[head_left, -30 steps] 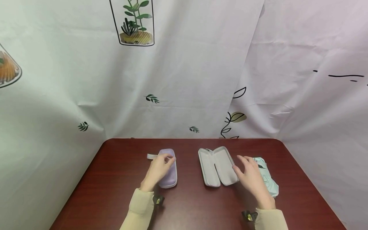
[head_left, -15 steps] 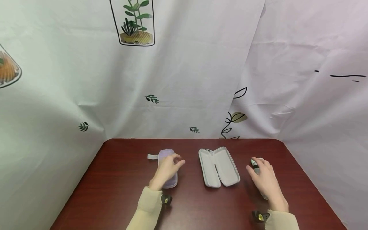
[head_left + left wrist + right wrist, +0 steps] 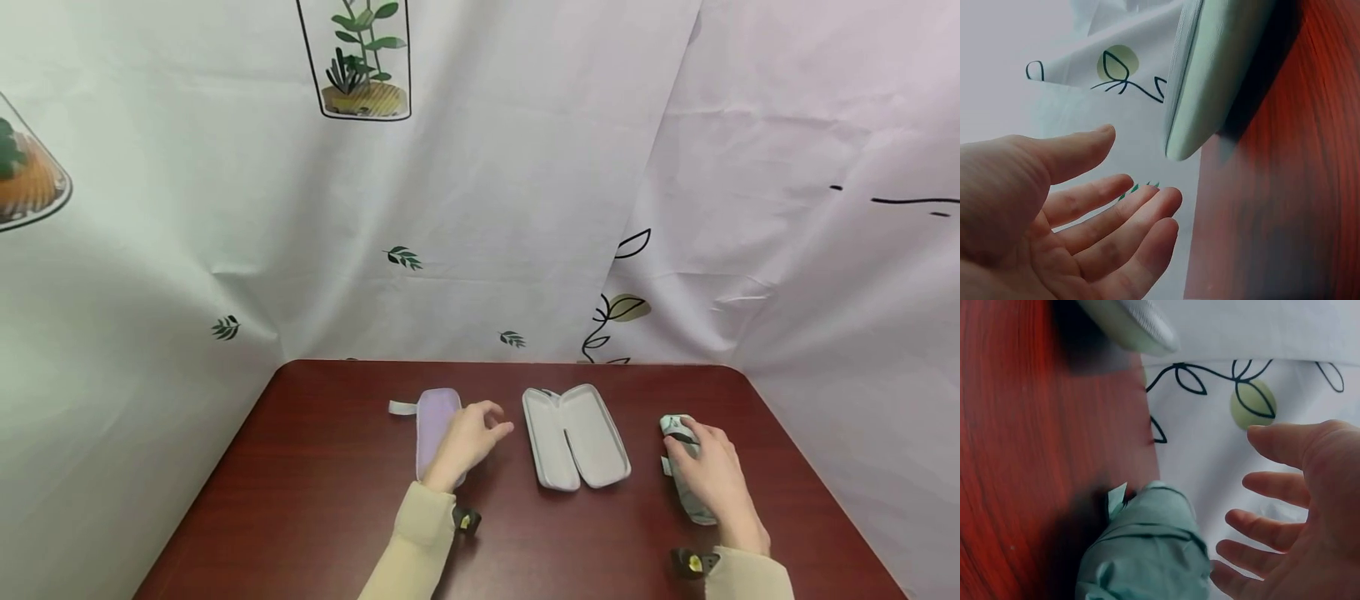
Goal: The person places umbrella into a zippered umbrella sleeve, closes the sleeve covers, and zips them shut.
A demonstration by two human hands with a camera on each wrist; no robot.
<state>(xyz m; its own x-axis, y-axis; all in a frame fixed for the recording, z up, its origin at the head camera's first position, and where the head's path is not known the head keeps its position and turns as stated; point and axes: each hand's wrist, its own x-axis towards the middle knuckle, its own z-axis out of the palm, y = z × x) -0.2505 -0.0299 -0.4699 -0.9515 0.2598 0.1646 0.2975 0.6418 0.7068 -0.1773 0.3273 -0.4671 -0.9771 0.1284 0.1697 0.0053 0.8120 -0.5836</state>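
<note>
A zipped purple case (image 3: 435, 423) with a pale strap lies on the table, partly covered in the head view by my left hand (image 3: 467, 437). That hand holds nothing; its fingers are loosely bent and point toward an opened pale case (image 3: 550, 442), spread with both halves facing up. In the left wrist view the case's mint outer shell (image 3: 1225, 75) rises beyond the fingertips. My right hand (image 3: 712, 475) hovers over a mint-green folded umbrella (image 3: 1147, 550), fingers relaxed and apart beside its wrapped cloth. From the head, the hand hides much of the umbrella.
The dark red table (image 3: 322, 500) has rounded far corners. Behind and at both sides hangs a white curtain (image 3: 487, 208) printed with leaves and plant jars. A dark device is worn at each wrist.
My left hand has moved right from over the purple case toward the opened case. My right hand has left the opened case's edge and moved right, over the umbrella.
</note>
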